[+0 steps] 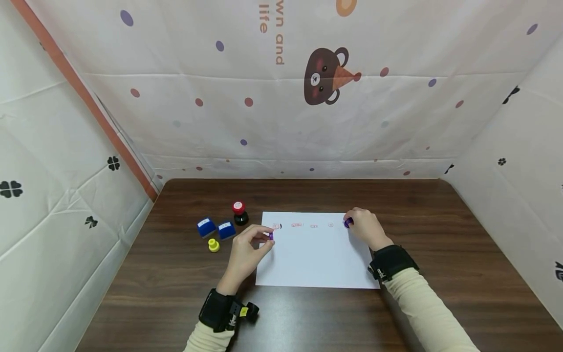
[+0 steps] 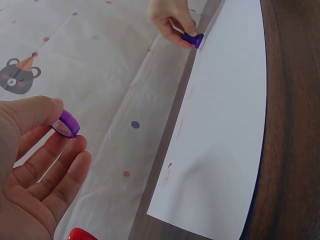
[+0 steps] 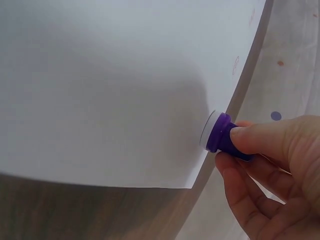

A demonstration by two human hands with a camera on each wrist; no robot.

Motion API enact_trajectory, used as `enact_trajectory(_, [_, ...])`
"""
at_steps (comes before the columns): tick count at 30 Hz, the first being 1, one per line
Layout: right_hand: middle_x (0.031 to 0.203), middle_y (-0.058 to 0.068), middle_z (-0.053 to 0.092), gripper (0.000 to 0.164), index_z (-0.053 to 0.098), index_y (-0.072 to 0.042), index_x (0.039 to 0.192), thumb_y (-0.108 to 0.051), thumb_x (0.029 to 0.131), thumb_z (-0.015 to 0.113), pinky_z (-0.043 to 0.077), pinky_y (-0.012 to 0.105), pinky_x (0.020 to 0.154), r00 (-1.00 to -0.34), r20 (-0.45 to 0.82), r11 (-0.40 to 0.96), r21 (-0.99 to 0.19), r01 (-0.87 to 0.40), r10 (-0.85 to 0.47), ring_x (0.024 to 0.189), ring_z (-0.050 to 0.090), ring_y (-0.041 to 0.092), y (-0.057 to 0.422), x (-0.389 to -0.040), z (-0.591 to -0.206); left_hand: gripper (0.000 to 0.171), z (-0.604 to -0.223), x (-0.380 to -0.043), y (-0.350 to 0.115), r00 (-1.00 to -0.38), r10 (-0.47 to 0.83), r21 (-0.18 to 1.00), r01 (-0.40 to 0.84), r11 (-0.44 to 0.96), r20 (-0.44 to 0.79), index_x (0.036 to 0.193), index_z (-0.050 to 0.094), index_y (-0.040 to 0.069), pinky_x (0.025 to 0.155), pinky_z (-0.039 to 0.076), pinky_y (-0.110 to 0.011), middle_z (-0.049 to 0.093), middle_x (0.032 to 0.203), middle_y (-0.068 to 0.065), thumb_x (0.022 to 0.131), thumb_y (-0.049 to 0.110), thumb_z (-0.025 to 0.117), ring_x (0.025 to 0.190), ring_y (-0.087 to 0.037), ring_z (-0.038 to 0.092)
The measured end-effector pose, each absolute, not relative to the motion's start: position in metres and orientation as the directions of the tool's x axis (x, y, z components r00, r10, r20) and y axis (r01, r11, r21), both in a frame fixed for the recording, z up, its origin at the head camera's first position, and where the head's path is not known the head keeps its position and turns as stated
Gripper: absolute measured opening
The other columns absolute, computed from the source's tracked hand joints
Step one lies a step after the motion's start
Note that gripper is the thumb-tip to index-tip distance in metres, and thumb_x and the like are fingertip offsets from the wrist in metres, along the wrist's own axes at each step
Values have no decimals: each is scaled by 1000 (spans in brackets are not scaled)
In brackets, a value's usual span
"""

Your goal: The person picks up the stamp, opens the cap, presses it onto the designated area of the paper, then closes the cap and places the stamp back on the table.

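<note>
My right hand point(image 1: 364, 227) pinches a purple stamp point(image 3: 225, 136) by its handle at the upper right corner of the white paper point(image 1: 314, 259). In the right wrist view the stamp's white face end is turned to the sheet, right at its surface. Between thumb and fingers, my left hand point(image 1: 248, 249) holds a purple stamp cap point(image 2: 66, 124) with a printed label on its top, over the paper's left edge. A row of small red stamped marks point(image 1: 297, 225) runs along the top of the sheet.
Left of the paper stand two blue stamps point(image 1: 205, 227) with white labels, a red-topped black stamp point(image 1: 239, 213) and a small yellow stamp point(image 1: 213, 245). They sit on a dark wooden table point(image 1: 149, 293). A patterned cloth point(image 1: 272, 127) hangs behind it.
</note>
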State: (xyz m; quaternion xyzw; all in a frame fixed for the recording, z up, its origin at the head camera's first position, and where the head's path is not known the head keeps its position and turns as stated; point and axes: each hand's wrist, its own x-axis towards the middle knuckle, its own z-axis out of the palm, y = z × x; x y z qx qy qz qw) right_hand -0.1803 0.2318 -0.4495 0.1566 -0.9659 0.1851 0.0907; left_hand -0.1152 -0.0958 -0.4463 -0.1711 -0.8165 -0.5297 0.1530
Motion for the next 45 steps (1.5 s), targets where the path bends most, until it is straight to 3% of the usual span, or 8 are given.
enact_trajectory(6, [84, 14, 62, 12, 66, -1, 85, 5, 75, 64, 53, 42, 71, -934, 235, 889, -314, -334, -268, 77, 59, 26, 229, -180, -449, 23, -446, -115, -95, -898, 119, 821, 437, 369, 424, 97, 64, 20, 69, 54, -42, 61, 92, 6, 77, 10, 70, 77, -5, 58])
enact_trajectory(14, [80, 13, 62, 10, 66, -1, 81, 5, 74, 64, 53, 42, 69, -917, 257, 893, -257, -370, -307, 77, 60, 28, 227, -181, -448, 22, -446, -116, -95, -898, 132, 818, 437, 374, 419, 98, 64, 15, 69, 54, -40, 62, 93, 5, 77, 10, 70, 77, -5, 58])
enact_trajectory(19, [80, 13, 62, 9, 66, -1, 81, 5, 74, 64, 54, 42, 68, -914, 261, 893, -248, -375, -311, 77, 60, 28, 226, -181, -449, 22, -446, -116, -95, -897, 133, 815, 440, 376, 423, 97, 64, 17, 70, 54, -38, 62, 93, 5, 77, 10, 70, 77, -5, 58])
enact_trajectory(32, [82, 13, 62, 9, 66, -1, 82, 4, 75, 63, 53, 43, 71, -925, 259, 887, -299, -352, -280, 78, 60, 27, 228, -183, -453, 23, -445, -116, -94, -894, 125, 802, 443, 401, 431, 97, 64, 17, 69, 53, -28, 61, 91, 7, 76, 9, 71, 76, -4, 57])
enact_trajectory(45, [86, 13, 63, 11, 66, -4, 86, 1, 77, 63, 53, 44, 71, -939, 259, 876, -367, -312, -226, 79, 60, 27, 233, -178, -455, 24, -446, -113, -96, -902, 117, 815, 427, 392, 416, 96, 64, 23, 68, 54, -34, 62, 91, 5, 77, 10, 71, 76, -6, 58])
